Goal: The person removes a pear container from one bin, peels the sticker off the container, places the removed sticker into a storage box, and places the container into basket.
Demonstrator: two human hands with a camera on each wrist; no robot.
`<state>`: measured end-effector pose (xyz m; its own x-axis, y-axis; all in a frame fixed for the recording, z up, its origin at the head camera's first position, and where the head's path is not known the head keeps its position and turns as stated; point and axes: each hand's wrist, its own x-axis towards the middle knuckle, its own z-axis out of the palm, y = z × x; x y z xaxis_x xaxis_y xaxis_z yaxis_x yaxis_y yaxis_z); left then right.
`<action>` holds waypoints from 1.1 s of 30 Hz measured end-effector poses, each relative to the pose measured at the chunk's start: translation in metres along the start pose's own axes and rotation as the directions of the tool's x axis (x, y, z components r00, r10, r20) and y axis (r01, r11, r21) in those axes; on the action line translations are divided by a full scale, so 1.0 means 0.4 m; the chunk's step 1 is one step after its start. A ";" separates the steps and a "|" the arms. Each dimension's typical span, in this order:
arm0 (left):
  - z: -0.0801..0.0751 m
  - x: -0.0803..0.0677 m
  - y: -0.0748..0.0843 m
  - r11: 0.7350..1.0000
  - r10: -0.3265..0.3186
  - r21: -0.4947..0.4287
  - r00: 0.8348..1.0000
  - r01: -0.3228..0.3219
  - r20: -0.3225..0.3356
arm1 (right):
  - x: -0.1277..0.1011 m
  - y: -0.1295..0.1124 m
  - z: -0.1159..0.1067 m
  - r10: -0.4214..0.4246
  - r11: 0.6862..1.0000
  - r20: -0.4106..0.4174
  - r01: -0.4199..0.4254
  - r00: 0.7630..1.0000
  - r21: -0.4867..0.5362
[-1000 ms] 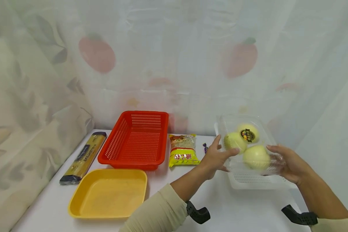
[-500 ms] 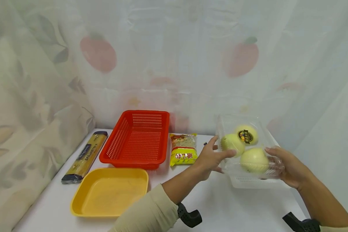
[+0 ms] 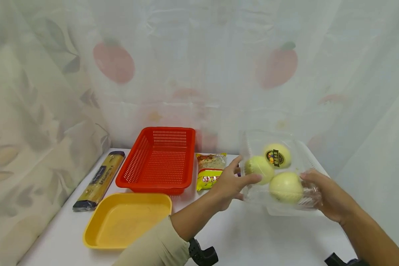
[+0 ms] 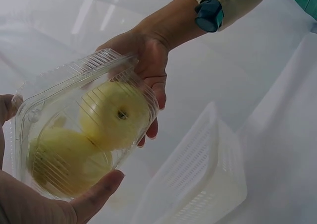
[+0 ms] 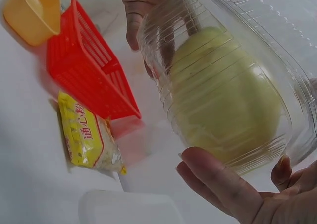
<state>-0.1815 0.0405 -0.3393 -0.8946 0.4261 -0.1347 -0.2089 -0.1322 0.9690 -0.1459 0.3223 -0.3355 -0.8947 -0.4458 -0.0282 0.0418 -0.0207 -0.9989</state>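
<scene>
Both hands hold a clear plastic clamshell box (image 3: 280, 210) of three pale yellow-green, apple-like fruits (image 3: 287, 187), one with a black and gold sticker (image 3: 274, 158). At its left end my left hand (image 3: 227, 186) grips, thumb over the top and fingers spread along the side. My right hand (image 3: 334, 197) grips the other end, thumb on top. The left wrist view shows the box (image 4: 116, 63) tilted and raised above a white basket (image 4: 230, 179). In the right wrist view, fingers (image 5: 213, 177) support the box close by one fruit (image 5: 223, 95).
A red basket (image 3: 155, 190) stands left of centre, behind a yellow tray (image 3: 128, 245). A spaghetti pack (image 3: 99, 180) lies at the far left. Between the red basket and my left hand lies a yellow macaroni bag (image 3: 207, 173). Curtains (image 3: 199, 74) hang behind the table.
Both hands have carried the fruit box a little to the left, uncovering more of the white basket's right side. My left hand now overlaps the macaroni bag and mostly hides the small purple-wrapped item.
</scene>
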 end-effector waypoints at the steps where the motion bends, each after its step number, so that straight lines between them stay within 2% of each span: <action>1: -0.006 -0.008 0.001 1.000 -0.001 0.010 1.000 0.001 -0.002 | 0.000 0.001 0.007 -0.002 1.000 -0.008 0.001 1.000 -0.010; 6: -0.036 -0.046 0.004 1.000 -0.003 0.021 1.000 0.004 -0.013 | 0.003 0.009 0.042 0.005 0.999 -0.029 -0.006 1.000 -0.044; 12: -0.067 -0.083 -0.004 1.000 0.001 0.015 1.000 -0.001 -0.025 | 0.007 0.019 0.082 0.014 0.999 0.053 -0.017 0.999 0.052; 15: -0.083 -0.101 -0.013 1.000 0.000 0.003 1.000 0.000 -0.027 | 0.008 0.027 0.102 0.030 0.996 0.068 -0.035 0.997 0.080; 27: -0.137 -0.151 -0.063 1.000 -0.022 -0.016 0.997 0.021 -0.071 | 0.024 0.074 0.181 0.083 0.996 -0.024 -0.082 0.996 0.045; 33: -0.164 -0.170 -0.100 0.999 -0.010 -0.034 0.998 0.008 -0.062 | 0.031 0.118 0.201 0.087 0.994 -0.006 -0.086 0.996 0.066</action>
<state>-0.1383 -0.0421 -0.3824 -0.9151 0.3712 -0.1573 -0.2295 -0.1590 0.9602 -0.1192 0.2436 -0.3799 -0.8902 -0.4408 -0.1150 0.1480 -0.0411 -0.9881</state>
